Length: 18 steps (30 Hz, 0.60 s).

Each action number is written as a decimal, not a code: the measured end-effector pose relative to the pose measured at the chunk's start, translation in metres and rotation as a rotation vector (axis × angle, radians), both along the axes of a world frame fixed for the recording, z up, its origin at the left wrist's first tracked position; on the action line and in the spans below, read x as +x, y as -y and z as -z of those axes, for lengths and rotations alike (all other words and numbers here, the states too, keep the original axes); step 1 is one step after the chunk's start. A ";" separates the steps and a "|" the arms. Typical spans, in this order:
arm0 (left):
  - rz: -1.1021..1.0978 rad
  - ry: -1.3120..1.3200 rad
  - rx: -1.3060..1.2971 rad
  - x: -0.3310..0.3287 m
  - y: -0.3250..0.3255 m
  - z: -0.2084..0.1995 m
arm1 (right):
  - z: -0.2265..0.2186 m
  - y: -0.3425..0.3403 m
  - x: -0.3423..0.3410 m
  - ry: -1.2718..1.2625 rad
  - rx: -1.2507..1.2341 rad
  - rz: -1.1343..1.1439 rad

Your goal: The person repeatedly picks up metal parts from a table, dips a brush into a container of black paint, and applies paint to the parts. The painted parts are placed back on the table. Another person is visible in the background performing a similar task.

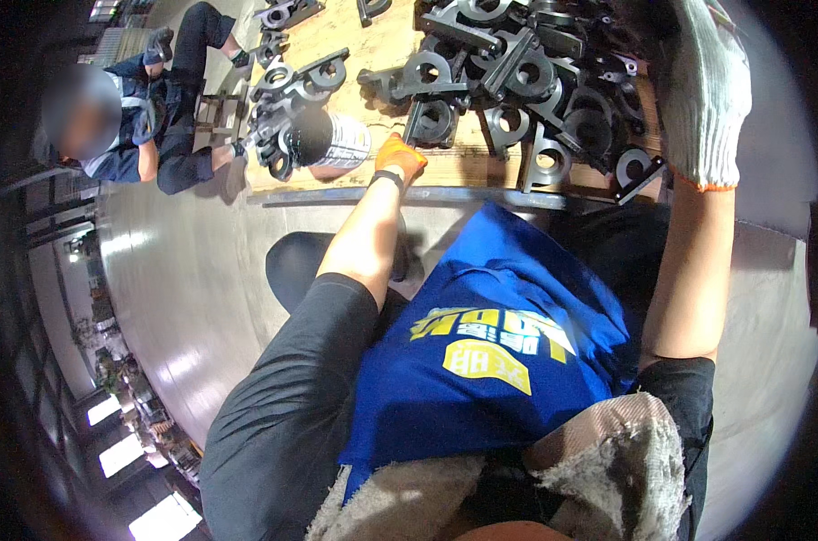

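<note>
My left hand (402, 160), in an orange glove, is at the near edge of a wooden work surface (386, 52). Its fingers close on the flat plate of a black metal ring bracket (434, 121), which lies against others in the pile. My right hand (708, 104) wears a white knitted glove with an orange cuff and is raised at the upper right, beside the pile. Its fingers run into the dark rim of the picture, so whether it holds anything is hidden. Nearest to it lies another ring bracket (636, 169) at the surface's corner.
Many black brackets (526, 77) are heaped across the surface, with more along its left side. A round can (341, 144) with a pale label stands left of my left hand. A blue metal edge (337, 196) borders the front. Another person (143, 117) sits at the far left.
</note>
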<state>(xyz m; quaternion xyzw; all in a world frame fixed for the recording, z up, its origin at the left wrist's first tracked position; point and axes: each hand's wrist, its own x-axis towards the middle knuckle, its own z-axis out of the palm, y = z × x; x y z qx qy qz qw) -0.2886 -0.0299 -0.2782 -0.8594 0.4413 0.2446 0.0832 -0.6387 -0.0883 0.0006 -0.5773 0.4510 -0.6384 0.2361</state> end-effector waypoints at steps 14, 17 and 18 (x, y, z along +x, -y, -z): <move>0.448 0.112 0.116 0.048 0.054 0.081 | -0.007 -0.004 0.010 0.042 0.039 -0.037; 1.051 -0.114 0.072 0.036 0.042 0.043 | -0.005 -0.003 0.012 0.042 0.061 -0.042; 0.568 -0.543 0.068 0.030 0.037 0.040 | -0.006 -0.003 0.015 0.040 0.065 -0.048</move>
